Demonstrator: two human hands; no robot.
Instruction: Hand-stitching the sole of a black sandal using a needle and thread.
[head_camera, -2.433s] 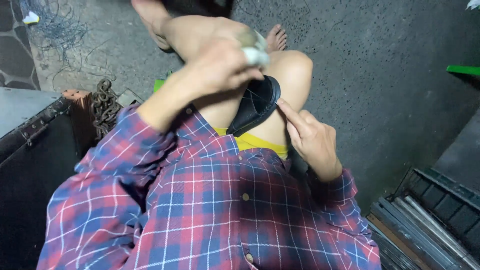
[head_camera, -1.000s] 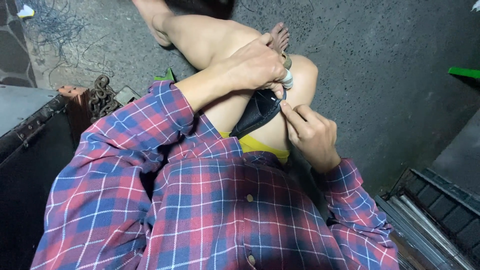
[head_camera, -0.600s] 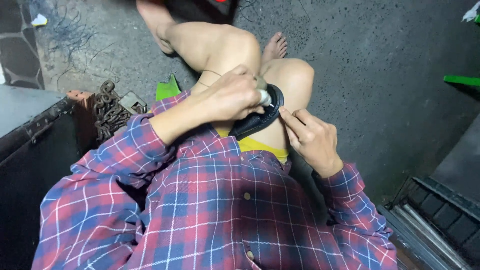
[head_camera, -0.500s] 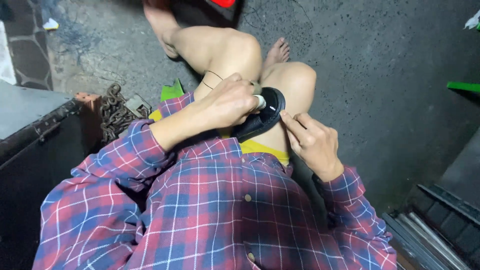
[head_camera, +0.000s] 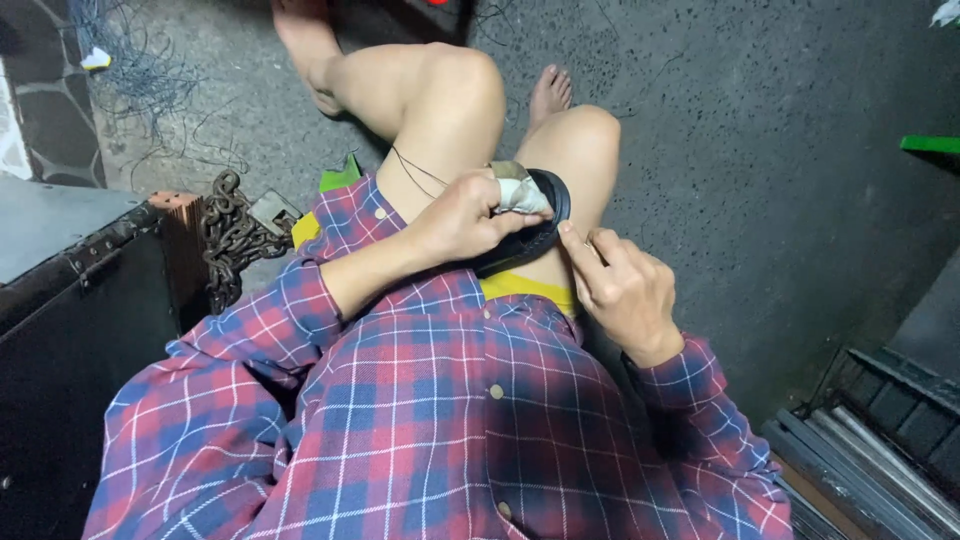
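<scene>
A black sandal (head_camera: 536, 236) rests on my right knee, between my bare legs. My left hand (head_camera: 462, 216) is closed around a pale wrapped tool (head_camera: 520, 192) and presses it onto the sandal's upper rim. A thin dark thread (head_camera: 414, 170) runs from this hand across my left thigh. My right hand (head_camera: 622, 287) pinches the sandal's right edge with thumb and forefinger; I cannot tell whether it holds anything small there. I wear a red and blue plaid shirt (head_camera: 450, 420) and sit on grey concrete.
A rusty chain (head_camera: 230, 238) with a padlock (head_camera: 268, 210) lies to my left beside a black metal box (head_camera: 70, 300). Tangled wire (head_camera: 135, 70) is at the far left. Black slatted crates (head_camera: 880, 440) stand at the lower right, and a green edge (head_camera: 935, 144) shows at the right.
My left hand came down from over the knee and back onto the sandal, bringing the pale tool to its rim. My right hand stayed at the sandal's edge.
</scene>
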